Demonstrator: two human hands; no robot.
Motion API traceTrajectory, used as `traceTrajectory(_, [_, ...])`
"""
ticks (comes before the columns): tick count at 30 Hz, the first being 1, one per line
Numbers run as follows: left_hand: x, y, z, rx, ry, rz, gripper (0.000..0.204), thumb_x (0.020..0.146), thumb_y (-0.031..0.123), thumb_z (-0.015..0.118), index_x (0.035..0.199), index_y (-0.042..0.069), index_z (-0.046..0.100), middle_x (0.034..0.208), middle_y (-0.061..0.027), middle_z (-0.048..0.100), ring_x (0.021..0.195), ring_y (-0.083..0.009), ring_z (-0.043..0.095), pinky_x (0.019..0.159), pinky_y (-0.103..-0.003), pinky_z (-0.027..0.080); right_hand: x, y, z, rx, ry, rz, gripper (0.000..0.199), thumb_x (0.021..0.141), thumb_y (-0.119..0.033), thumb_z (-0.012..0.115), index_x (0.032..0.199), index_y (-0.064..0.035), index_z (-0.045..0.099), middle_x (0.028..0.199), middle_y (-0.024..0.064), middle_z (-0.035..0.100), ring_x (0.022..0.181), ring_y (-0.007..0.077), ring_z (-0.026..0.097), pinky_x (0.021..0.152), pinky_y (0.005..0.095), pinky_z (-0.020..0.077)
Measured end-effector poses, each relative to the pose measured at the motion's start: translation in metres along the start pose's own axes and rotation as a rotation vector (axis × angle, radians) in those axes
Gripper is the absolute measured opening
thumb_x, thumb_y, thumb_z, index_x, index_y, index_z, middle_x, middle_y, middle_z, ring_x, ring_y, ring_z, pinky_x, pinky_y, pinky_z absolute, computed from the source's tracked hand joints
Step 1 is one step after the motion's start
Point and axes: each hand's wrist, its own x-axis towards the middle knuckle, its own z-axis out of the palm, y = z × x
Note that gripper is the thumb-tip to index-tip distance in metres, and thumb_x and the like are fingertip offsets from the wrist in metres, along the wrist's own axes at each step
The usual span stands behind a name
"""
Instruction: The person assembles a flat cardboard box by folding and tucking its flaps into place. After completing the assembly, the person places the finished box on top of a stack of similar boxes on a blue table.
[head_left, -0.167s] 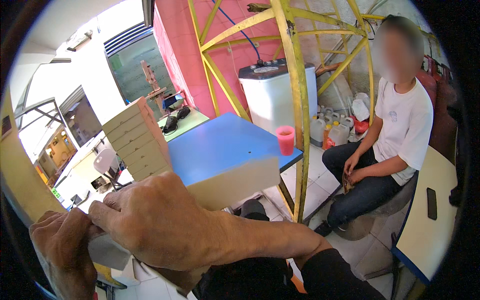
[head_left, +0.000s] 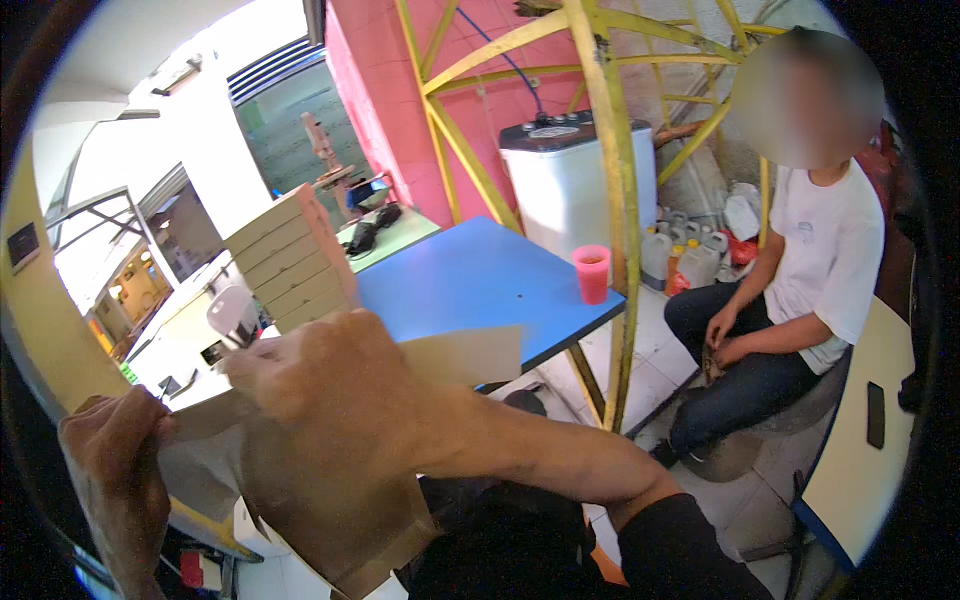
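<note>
Left hand [head_left: 112,440]: at far left, knuckles up; its grip is closed on the edge of a brown card [head_left: 310,475].
Right hand [head_left: 330,385]: reaching across from the lower right, slightly blurred; its grip appears curled over the card's upper edge, fingertips hidden.
Card: at lower left, raised in front of the wearer between and below the hands, its brown face sloping down.
Pale flap [head_left: 465,352]: juts out beyond the right wrist; whether it joins the card, I cannot tell.
Work in hand: seemingly two-handed handling or shaping of the card along its top edge.
Next move: would likely call for both grips staying firm, so the edge does not slip or crease.
Blue tabletop [head_left: 455,275]: beyond the hands, with a pink cup [head_left: 592,275] near its right corner.
Boxes [head_left: 290,262]: a cream stack left of the blue surface.
Person [head_left: 825,235]: seated at right in a white shirt, hands in lap.
</note>
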Motion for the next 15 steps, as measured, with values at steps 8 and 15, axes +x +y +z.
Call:
traceTrajectory(8, [-0.011, -0.030, -0.008, -0.011, -0.104, -0.139, 0.013, 0.079, 0.000, 0.069, 0.073, 0.000, 0.057, 0.062, -0.0159, 0.058, 0.053, -0.0306, 0.056, 0.056, -0.041, 0.043, -0.037, 0.057, 0.016, -0.009, -0.138, 0.090, 0.009, 0.083, -0.012, 0.068, 0.091, -0.0075, 0.066, 0.081, 0.0114, 0.069, 0.071, 0.0338, 0.068, 0.060, 0.0424, 0.0536])
traceTrajectory(15, [-0.058, -0.107, 0.007, -0.086, -0.109, -0.272, 0.022, 0.090, 0.005, 0.061, 0.071, 0.000, 0.051, 0.058, -0.0116, 0.044, 0.053, -0.0209, 0.046, 0.055, -0.035, 0.039, -0.056, 0.080, -0.008, -0.107, -0.054, 0.232, 0.008, 0.085, -0.006, 0.067, 0.093, -0.0061, 0.068, 0.081, 0.0135, 0.070, 0.075, 0.0326, 0.069, 0.062, 0.0403, 0.0544])
